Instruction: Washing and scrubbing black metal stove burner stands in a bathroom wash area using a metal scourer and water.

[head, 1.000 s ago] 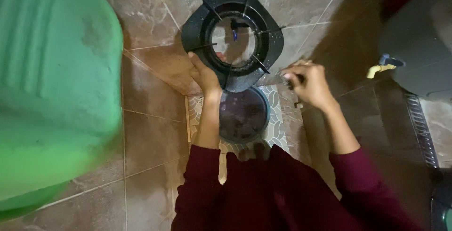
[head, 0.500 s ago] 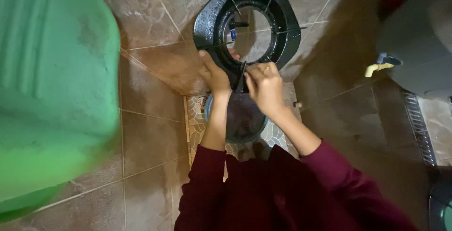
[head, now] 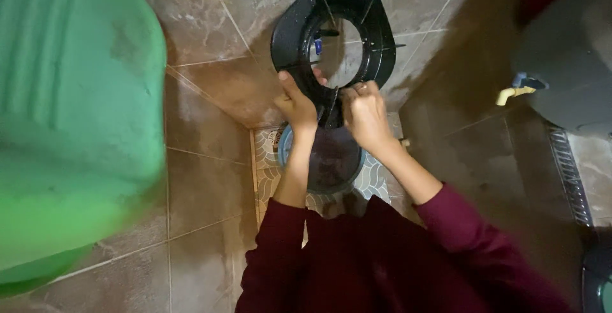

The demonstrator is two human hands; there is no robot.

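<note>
Both hands gripping black stove grate, seemingly tilted

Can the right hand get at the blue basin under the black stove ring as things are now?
Probably yes. The right hand grips the black stove ring's lower edge, directly above the blue basin, with nothing between them. But both it and the left hand are occupied holding the ring.

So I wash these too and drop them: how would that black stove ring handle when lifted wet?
The black ring looks rigid, likely metal, so it should hold its shape. Its glossy wet surface may be slippery; both the left hand and right hand grip it. The thin prongs could snag fingers.
</note>
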